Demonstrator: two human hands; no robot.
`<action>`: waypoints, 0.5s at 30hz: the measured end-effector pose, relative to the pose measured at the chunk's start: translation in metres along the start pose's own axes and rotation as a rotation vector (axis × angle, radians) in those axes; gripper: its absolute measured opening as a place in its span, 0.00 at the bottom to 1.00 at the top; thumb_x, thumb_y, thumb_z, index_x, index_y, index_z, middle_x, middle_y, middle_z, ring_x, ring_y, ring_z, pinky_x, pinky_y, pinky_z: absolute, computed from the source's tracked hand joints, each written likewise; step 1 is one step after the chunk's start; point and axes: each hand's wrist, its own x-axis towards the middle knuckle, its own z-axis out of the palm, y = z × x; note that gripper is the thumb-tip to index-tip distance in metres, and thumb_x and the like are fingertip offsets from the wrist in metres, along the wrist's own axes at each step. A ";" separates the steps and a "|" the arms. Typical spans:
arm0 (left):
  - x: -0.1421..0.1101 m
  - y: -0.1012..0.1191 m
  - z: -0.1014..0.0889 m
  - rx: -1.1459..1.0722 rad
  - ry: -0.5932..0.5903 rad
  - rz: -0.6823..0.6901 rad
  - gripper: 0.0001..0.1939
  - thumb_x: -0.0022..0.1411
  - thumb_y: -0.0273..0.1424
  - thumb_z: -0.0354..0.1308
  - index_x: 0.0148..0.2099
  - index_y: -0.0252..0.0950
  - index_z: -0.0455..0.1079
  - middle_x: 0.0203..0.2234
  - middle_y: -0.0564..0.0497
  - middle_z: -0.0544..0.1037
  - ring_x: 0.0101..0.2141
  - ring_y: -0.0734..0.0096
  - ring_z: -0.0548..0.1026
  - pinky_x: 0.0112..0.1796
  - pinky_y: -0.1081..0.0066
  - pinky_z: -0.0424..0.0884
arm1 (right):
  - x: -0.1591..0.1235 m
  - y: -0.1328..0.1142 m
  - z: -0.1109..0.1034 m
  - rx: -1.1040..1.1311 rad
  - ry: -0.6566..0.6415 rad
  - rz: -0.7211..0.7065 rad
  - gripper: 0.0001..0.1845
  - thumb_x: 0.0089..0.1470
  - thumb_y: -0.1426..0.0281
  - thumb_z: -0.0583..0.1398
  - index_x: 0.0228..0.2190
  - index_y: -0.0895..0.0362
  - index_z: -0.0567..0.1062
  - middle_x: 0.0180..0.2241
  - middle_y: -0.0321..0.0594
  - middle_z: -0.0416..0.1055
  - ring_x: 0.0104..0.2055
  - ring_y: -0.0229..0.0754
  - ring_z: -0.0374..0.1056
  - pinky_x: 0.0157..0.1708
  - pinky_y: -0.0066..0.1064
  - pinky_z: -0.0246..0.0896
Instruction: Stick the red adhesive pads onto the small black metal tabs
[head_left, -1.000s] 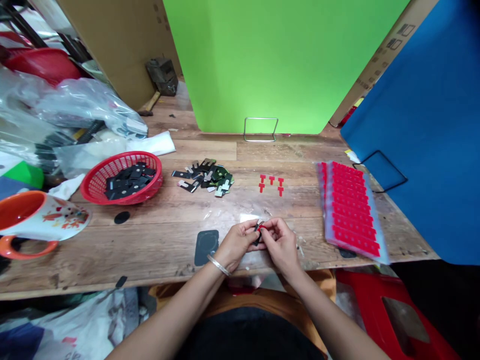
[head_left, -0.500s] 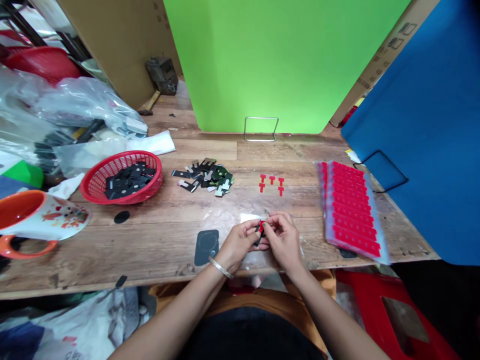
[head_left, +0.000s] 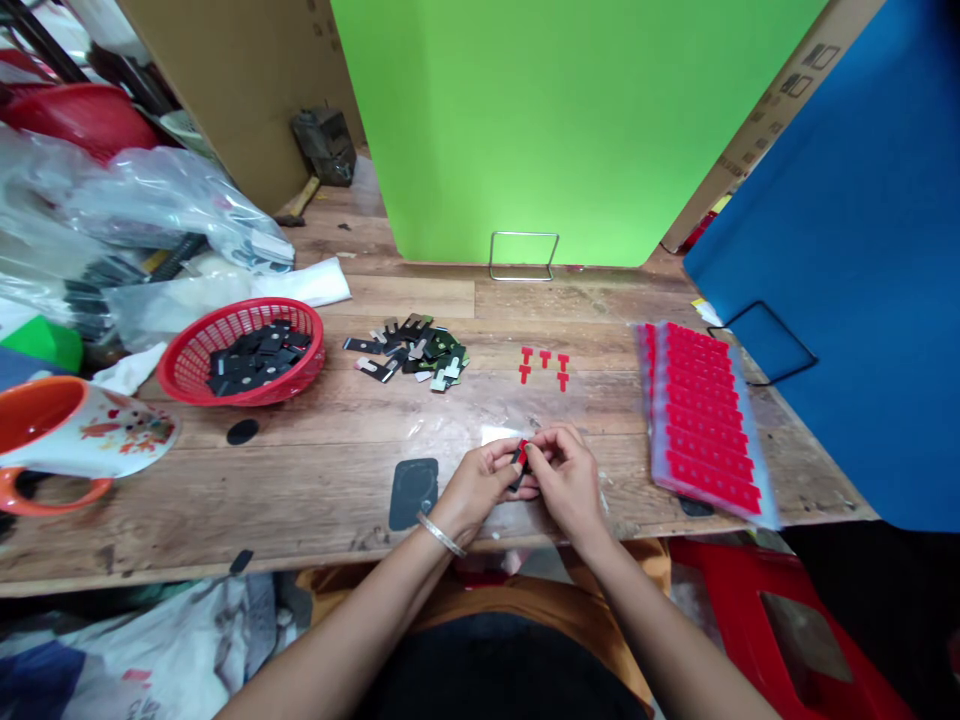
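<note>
Near the table's front edge, my left hand [head_left: 484, 475] is closed on a small black flat piece [head_left: 516, 483]. My right hand [head_left: 562, 470] meets it from the other side, thumb and fingers pinching a red T-shaped piece [head_left: 523, 450] that lies against the black one; fingers cover much of both. Beyond my hands, several loose red T-shaped pieces [head_left: 545, 359] lie on the wood. To their left is a pile of black and silvery flat pieces [head_left: 420, 350]. Sheets of red pieces [head_left: 705, 415] on clear backing are stacked at the right.
A red basket [head_left: 315, 365] of black pieces and an orange-and-white mug [head_left: 127, 430] stand at left, with plastic bags [head_left: 165, 200] behind. A green panel [head_left: 570, 130] and a blue panel [head_left: 847, 260] rise at the back and right. A dark patch [head_left: 412, 495] lies left of my hands.
Both hands keep their hold on the small pieces, with hardly any visible movement. The view has shifted very slightly.
</note>
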 end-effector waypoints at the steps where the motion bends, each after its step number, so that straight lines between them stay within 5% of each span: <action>1: 0.000 -0.001 0.000 0.000 -0.002 0.003 0.22 0.47 0.26 0.64 0.47 0.31 0.68 0.37 0.43 0.77 0.33 0.63 0.77 0.35 0.66 0.73 | 0.000 0.000 0.000 -0.005 0.002 -0.004 0.03 0.48 0.74 0.56 0.25 0.56 0.69 0.29 0.36 0.64 0.30 0.37 0.61 0.30 0.27 0.57; 12: -0.002 -0.001 -0.001 0.018 -0.046 0.060 0.22 0.51 0.29 0.62 0.49 0.33 0.68 0.40 0.44 0.76 0.34 0.65 0.77 0.37 0.67 0.72 | 0.000 0.003 0.004 0.001 0.019 0.069 0.01 0.47 0.71 0.58 0.25 0.56 0.69 0.28 0.35 0.64 0.26 0.36 0.60 0.27 0.27 0.58; 15: -0.003 -0.002 -0.001 0.027 -0.048 0.065 0.22 0.51 0.30 0.62 0.50 0.33 0.68 0.40 0.44 0.76 0.34 0.65 0.77 0.37 0.66 0.72 | 0.001 0.006 0.005 0.072 0.043 0.143 0.09 0.45 0.70 0.60 0.32 0.55 0.67 0.31 0.35 0.66 0.25 0.34 0.60 0.25 0.25 0.58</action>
